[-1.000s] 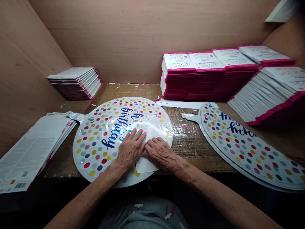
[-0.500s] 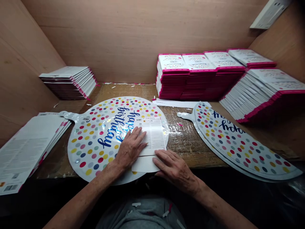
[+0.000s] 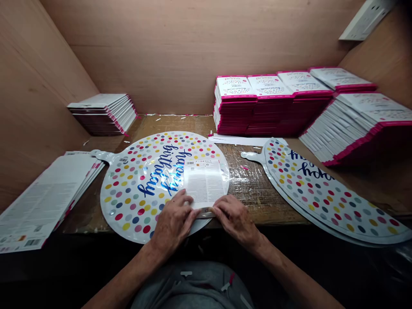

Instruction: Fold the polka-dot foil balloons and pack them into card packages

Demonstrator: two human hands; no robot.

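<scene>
A flat foil balloon (image 3: 135, 180) with coloured dots and blue "happy birthday" lettering lies on the bench, its tail pointing left. On its right part rests a printed white card (image 3: 204, 182), its near edge raised and bent up. My left hand (image 3: 175, 214) is closed at the left of that near edge, thumb and fingers pinching it. At the right of the same edge, my right hand (image 3: 234, 219) pinches the card too. The fingertips of both hands nearly meet there. The balloon's near right edge is partly covered by the hands and card.
Folded dotted balloons (image 3: 328, 201) lie at the right. Behind them stand stacks of pink-edged packs (image 3: 270, 107) and a leaning pile (image 3: 363, 124). At the left are loose printed cards (image 3: 45, 193) and a smaller stack (image 3: 103, 113). White paper strips (image 3: 244, 140) lie behind the balloon.
The card's near flap, flat before, is now folded up. My left hand has moved from the card's middle to its near edge. My right hand has closed on that edge.
</scene>
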